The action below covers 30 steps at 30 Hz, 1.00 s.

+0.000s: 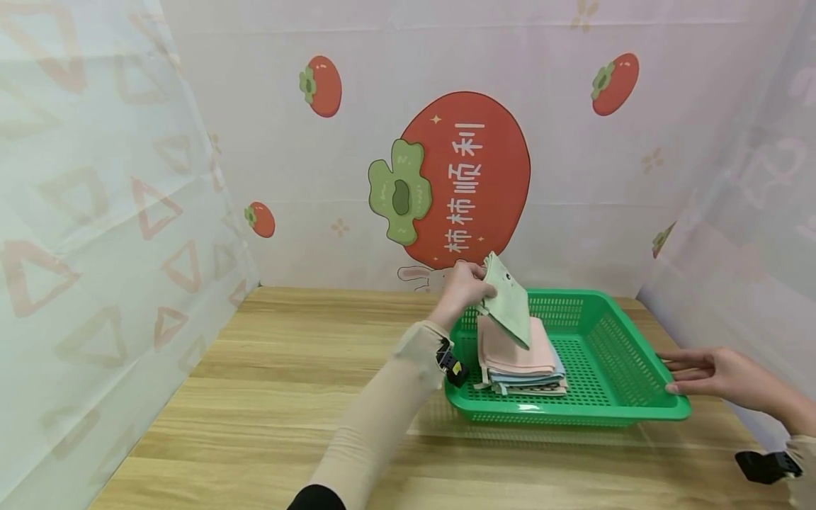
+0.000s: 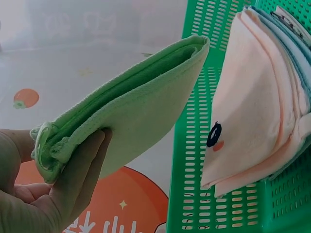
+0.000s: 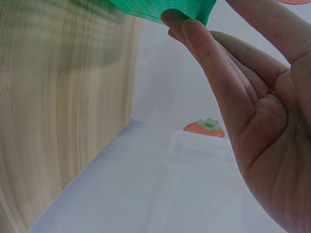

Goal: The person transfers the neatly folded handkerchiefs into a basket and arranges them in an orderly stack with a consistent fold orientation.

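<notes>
A folded pale green hand towel [image 1: 512,301] with a hanging loop and a small embroidered eye is pinched by my left hand [image 1: 467,287] at one edge. It hangs tilted above the stack, its layers showing in the left wrist view. Below it, a folded pink towel [image 1: 510,347] tops a pile inside the green plastic basket [image 1: 637,412]; a blue towel [image 1: 529,379] and a patterned one lie underneath. At the basket's right end, my right hand [image 1: 720,375] holds the rim near the front corner, thumb on the near side and fingers along the outer wall.
The wooden table [image 1: 287,397] extends to the left of the basket. A white printed backdrop [image 1: 287,163] rises behind the table and along both sides. Inside the basket, the perforated floor [image 1: 593,368] shows to the right of the pile.
</notes>
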Available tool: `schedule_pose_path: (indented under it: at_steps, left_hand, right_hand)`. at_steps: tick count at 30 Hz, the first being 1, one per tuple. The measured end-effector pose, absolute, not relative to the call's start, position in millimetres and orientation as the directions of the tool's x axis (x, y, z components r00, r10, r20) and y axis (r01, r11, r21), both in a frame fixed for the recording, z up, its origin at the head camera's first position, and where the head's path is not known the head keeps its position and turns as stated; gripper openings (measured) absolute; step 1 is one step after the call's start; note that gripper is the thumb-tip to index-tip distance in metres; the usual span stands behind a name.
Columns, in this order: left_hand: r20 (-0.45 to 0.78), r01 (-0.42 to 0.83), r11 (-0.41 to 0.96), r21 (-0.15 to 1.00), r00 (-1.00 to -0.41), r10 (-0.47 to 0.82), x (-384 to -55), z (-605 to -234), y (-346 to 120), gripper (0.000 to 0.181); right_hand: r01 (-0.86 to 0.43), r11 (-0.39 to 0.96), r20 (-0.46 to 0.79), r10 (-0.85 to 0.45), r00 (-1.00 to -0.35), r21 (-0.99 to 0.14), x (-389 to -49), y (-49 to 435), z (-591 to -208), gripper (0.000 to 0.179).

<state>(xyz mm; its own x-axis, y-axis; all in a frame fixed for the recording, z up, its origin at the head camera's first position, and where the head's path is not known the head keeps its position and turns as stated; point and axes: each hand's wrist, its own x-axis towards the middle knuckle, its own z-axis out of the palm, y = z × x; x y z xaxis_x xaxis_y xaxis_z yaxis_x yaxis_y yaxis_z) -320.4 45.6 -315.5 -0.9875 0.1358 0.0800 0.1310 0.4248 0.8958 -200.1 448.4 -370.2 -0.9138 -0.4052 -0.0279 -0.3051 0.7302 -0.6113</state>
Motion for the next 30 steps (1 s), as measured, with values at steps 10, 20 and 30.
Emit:
schedule_pose_path:
  at_steps: [10,20,30]
  left_hand:
    - [0.063,0.124,0.369,0.921,-0.983,0.174,-317.8,-321.5,56.4,0.048]
    - [0.065,0.121,0.332,0.935,-0.982,0.175,-315.0,-329.5,69.4,0.049]
    - [0.007,0.061,0.313,0.948,-0.985,0.172,-310.0,-335.0,83.4,0.04]
  right_hand:
    - [-0.325,0.724,-0.012,-0.418,-0.909,-0.608,-198.7,447.7,-368.4,0.055]
    - [-0.305,0.735,-0.027,-0.402,-0.915,-0.606,-197.9,447.9,-369.3,0.056]
    - [-0.3,0.738,-0.038,-0.403,-0.915,-0.604,-199.5,448.0,-369.5,0.057]
